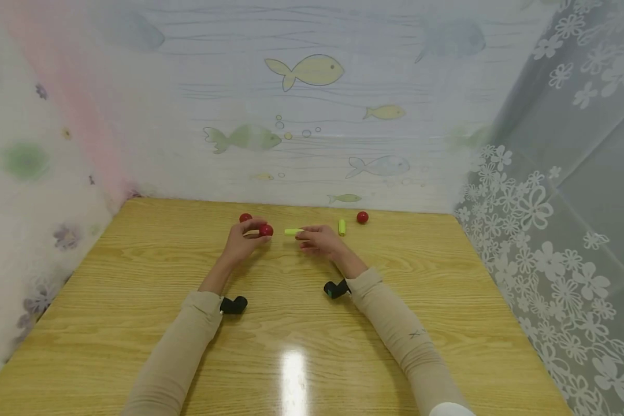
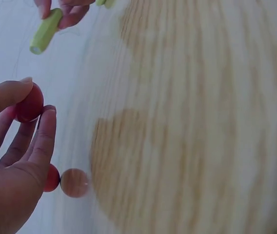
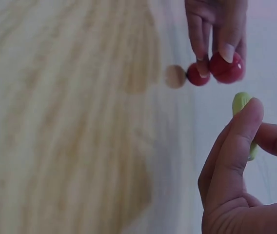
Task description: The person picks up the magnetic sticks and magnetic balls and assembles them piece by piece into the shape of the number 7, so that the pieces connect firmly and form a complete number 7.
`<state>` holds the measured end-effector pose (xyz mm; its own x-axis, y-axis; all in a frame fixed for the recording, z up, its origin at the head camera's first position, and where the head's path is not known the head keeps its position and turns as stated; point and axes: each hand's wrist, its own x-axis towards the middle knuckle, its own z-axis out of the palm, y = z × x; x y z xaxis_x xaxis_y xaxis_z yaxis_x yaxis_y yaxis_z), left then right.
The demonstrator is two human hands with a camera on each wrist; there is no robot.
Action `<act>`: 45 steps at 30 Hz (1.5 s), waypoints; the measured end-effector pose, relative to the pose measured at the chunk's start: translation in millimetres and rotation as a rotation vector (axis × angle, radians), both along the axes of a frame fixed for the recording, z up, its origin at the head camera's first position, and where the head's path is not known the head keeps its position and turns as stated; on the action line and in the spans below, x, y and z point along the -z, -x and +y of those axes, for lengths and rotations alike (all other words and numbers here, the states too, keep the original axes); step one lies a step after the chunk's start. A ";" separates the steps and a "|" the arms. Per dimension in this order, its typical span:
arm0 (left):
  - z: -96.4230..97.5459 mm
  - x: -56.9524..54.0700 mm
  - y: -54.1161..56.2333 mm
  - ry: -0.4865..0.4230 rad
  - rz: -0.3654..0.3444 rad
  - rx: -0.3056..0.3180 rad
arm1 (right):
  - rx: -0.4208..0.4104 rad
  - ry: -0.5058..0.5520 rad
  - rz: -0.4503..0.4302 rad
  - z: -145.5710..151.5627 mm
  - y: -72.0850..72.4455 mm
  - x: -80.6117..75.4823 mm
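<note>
Over table (image 1: 145, 254), left hand (image 1: 239, 240) pinches ball (image 1: 266, 230); right hand (image 1: 322, 240), X (image 1: 415, 334) on sleeve (image 1: 413, 352), pinches cylinder (image 1: 292, 232).

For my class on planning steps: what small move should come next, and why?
Probably ease the held yellow-green stick toward the held red ball: the right hand pinches the stick, its free end facing the ball in the left hand, and a gap separates them.

My left hand (image 1: 237, 244) has the first ball (image 1: 266, 230) at its right, facing the first peg (image 1: 290, 232) at my right hand's (image 1: 324, 240) left. Behind my left hand, a second ball (image 1: 245, 217) rests on the surface (image 1: 291, 289); right of my right hand stand another peg (image 1: 342, 227), then a third ball (image 1: 362, 217).
</note>
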<state>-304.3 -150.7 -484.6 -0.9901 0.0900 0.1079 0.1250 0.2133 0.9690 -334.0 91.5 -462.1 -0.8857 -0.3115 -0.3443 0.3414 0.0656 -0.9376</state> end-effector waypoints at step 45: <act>-2.4 11.9 15.3 0.029 -0.077 0.093 | -0.013 -0.020 -0.053 -12.8 7.5 11.8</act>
